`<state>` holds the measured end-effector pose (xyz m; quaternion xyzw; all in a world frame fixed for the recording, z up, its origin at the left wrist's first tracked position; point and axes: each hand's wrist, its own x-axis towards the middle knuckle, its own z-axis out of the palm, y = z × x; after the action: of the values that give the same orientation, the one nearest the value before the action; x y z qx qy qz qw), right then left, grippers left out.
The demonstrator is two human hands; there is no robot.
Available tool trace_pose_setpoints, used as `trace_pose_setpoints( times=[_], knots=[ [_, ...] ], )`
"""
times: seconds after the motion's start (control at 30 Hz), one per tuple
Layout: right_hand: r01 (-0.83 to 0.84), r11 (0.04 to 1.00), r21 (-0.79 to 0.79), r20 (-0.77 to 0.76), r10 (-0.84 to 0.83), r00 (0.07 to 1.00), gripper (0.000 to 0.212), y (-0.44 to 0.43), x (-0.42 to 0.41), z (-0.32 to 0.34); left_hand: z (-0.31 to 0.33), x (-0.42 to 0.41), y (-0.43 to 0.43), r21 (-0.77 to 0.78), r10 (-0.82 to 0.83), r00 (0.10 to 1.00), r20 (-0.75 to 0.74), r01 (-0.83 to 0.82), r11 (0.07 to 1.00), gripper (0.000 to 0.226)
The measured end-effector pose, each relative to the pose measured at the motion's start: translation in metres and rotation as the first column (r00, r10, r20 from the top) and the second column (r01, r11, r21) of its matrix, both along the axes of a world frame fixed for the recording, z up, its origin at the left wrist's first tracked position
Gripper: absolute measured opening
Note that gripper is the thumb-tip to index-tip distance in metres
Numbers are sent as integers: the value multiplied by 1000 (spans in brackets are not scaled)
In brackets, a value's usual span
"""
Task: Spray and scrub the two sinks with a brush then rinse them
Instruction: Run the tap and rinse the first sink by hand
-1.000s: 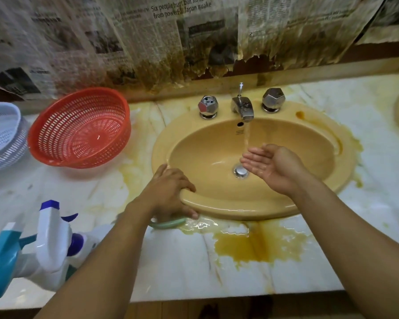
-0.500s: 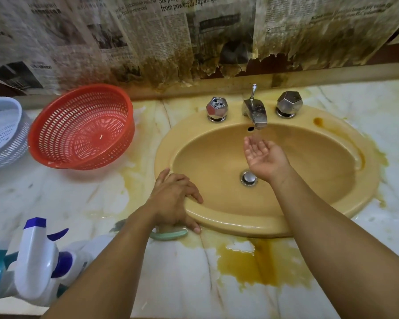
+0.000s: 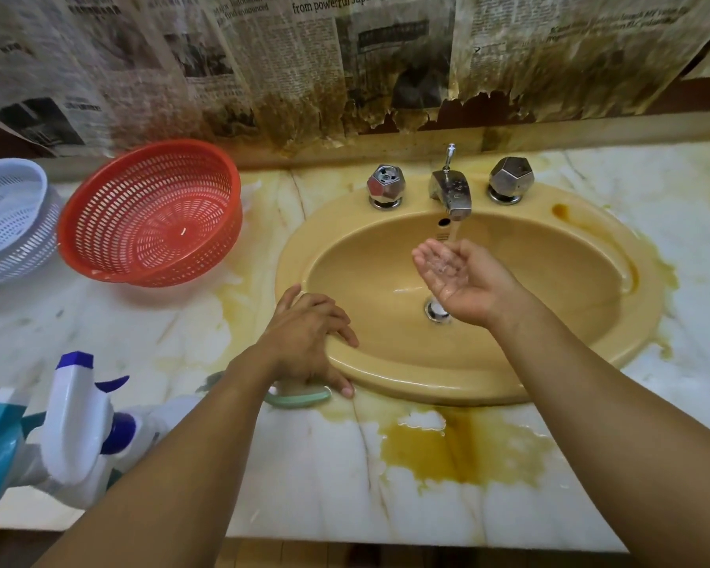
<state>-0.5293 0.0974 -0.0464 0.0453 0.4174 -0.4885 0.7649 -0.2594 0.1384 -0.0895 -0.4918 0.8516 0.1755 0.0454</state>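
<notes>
Rinsing: right hand (image 3: 453,276), cupped with fingers loose, catches tap (image 3: 451,194) water again. Left hand (image 3: 308,342) stays spread on sink (image 3: 427,387) rim, over brush (image 3: 304,397) on bench (image 3: 324,465). Probably rinse underway.

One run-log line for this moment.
step: rinse | tap: running | right hand: cupped under stream | left hand: rests on sink rim, brush beneath | spray bottle: on counter

The newspaper sheets (image 3: 345,55) pasted on the wall above the countertop's back edge carried the only legible print. One headline (image 3: 337,6) near the sheets' top edge read "from powerful Japan qua…", cut off at its end. The smaller columns were too blurred to read.
</notes>
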Motion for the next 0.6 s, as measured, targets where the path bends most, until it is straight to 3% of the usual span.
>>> trace_pose_setpoints(
  times=[0.17,0.33,0.47,0.6],
  knots=[
    [-213,977,30,-101,215,971,29,35,21,23,2,3,14,-56,-13,1000,-15,12,998,91],
    [-422,904,63,-221,425,878,32,67,40,38,-4,0,37,-103,6,1000,7,-6,995,85],
    [-519,854,49,-367,498,786,32,83,42,46,-5,-23,50,-106,-35,999,19,37,994,84],
    [-586,810,13,-546,497,674,34,88,31,53,-3,-33,46,-142,-90,996,-13,87,986,70]
  ],
)
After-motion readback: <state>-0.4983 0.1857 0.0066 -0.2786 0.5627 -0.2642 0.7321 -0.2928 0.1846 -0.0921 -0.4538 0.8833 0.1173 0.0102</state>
